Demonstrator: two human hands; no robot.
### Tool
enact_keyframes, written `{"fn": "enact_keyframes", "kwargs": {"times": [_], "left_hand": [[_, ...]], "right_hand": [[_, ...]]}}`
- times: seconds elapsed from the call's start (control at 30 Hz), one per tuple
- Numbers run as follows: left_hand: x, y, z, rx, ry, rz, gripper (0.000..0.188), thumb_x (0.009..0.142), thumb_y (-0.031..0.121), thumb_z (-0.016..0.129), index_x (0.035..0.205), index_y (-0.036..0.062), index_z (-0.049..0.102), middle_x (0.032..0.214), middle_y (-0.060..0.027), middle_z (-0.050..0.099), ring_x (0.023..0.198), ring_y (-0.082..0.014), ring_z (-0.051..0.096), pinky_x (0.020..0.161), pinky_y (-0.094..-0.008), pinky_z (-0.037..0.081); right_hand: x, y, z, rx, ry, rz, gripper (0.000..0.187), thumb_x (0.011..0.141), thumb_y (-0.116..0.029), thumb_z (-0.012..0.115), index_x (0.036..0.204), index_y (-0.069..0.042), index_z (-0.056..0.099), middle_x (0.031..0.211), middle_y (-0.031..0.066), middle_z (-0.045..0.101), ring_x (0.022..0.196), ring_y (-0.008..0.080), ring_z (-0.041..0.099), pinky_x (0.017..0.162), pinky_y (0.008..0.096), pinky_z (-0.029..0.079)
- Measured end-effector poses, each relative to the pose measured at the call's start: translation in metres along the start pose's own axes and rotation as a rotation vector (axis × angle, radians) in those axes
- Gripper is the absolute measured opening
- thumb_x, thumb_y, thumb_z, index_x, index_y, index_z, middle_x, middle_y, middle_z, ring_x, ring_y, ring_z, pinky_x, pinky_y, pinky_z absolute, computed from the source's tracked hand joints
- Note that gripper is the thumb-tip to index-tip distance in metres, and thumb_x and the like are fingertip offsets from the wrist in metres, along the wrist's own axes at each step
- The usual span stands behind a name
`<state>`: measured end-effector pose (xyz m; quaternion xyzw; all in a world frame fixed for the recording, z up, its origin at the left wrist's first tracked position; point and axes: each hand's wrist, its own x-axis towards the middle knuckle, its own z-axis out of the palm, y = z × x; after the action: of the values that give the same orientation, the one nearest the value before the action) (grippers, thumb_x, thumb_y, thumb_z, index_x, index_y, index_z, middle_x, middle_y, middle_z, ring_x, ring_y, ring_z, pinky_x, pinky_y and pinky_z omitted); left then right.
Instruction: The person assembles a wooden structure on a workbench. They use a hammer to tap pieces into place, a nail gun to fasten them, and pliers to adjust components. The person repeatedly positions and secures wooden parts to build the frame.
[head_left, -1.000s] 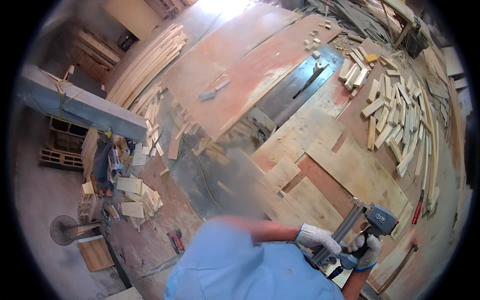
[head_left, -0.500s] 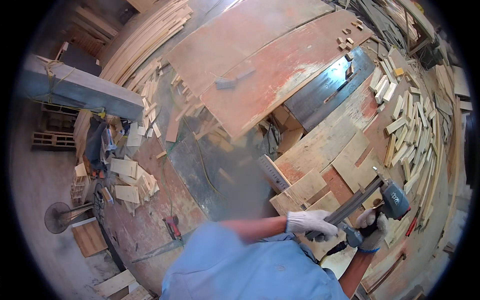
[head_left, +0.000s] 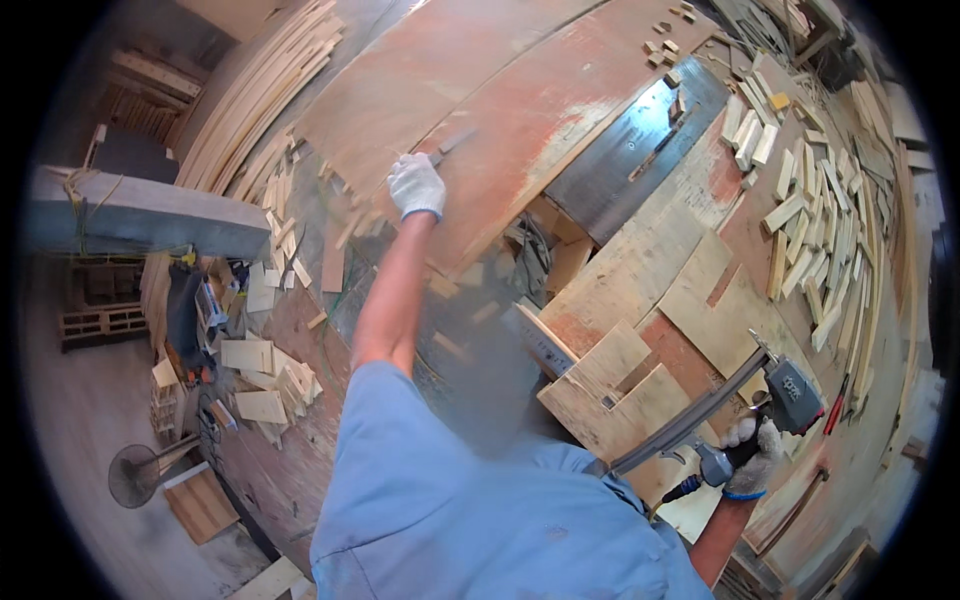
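Observation:
My left arm stretches out over the reddish wooden worktop point(head_left: 510, 170). The gloved left hand point(head_left: 416, 186) has its fingers curled over a grey strip of nails point(head_left: 436, 158), most of which it hides. A second grey strip point(head_left: 457, 140) lies just beyond the first. At the lower right, my gloved right hand point(head_left: 752, 455) is wrapped around the handle of a nail gun point(head_left: 795, 396). The gun's long magazine point(head_left: 690, 415) slants down toward my body, and an air hose fitting point(head_left: 680, 489) hangs at its handle end.
Cut plywood panels point(head_left: 610, 395) lie before me, beside a dark shiny board point(head_left: 635, 165). Short wood blocks point(head_left: 815, 240) are heaped at the right. Long timber strips point(head_left: 265, 100) fill the far left. A grey beam point(head_left: 150, 215) juts in, with a fan point(head_left: 134, 475) below it.
My left hand has let go of the nail gun's magazine and reached far forward to the grey strips. My right hand still holds the gun. The view has shifted slightly.

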<state>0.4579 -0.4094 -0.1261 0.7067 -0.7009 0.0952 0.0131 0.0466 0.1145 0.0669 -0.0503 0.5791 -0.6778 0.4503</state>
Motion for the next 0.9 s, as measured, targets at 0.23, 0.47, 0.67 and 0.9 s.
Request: {"fn": "enact_keyframes", "kwargs": {"times": [0.23,0.47,0.67,0.9], "left_hand": [[-0.017,0.003,0.0,-0.187,-0.001,-0.063,0.024,0.09,0.022,0.06,0.104,0.0036,0.069,0.105,-0.0219,0.073,0.096,-0.0381,0.072,0.087,-0.0524,0.056],[-0.144,0.147,-0.164,-1.465,-0.567,0.088,0.02,0.1,0.018,0.064,0.107,0.0001,0.063,0.082,-0.0058,0.065,0.069,-0.0115,0.06,0.062,-0.0289,0.051],[-0.287,0.293,-0.274,-1.483,-1.019,0.433,0.017,0.1,0.013,0.064,0.111,0.001,0.066,0.081,0.0,0.062,0.065,-0.0058,0.055,0.057,-0.0233,0.046],[-0.384,0.362,-0.305,-1.313,-1.114,0.8,0.014,0.099,0.011,0.067,0.109,0.0016,0.07,0.086,0.0026,0.064,0.075,-0.0025,0.055,0.067,-0.021,0.047]], "right_hand": [[-0.011,0.004,-0.013,0.09,0.036,0.015,0.026,0.097,-0.032,0.063,0.089,-0.007,0.057,0.071,0.0033,0.048,0.063,0.0191,0.049,0.057,0.035,0.042],[0.011,0.016,-0.035,0.227,-0.122,0.01,0.033,0.092,-0.032,0.066,0.1,-0.002,0.057,0.069,0.004,0.047,0.063,0.0204,0.048,0.058,0.0356,0.043],[0.04,0.041,-0.082,0.647,-0.417,-0.072,0.063,0.087,-0.034,0.072,0.139,-0.001,0.056,0.057,-0.0034,0.038,0.046,0.0146,0.037,0.047,0.0337,0.036],[-0.005,0.045,-0.155,0.701,-0.276,-0.187,0.061,0.087,-0.033,0.072,0.136,-0.001,0.056,0.053,-0.0027,0.036,0.041,0.0141,0.034,0.043,0.0324,0.032]]}}
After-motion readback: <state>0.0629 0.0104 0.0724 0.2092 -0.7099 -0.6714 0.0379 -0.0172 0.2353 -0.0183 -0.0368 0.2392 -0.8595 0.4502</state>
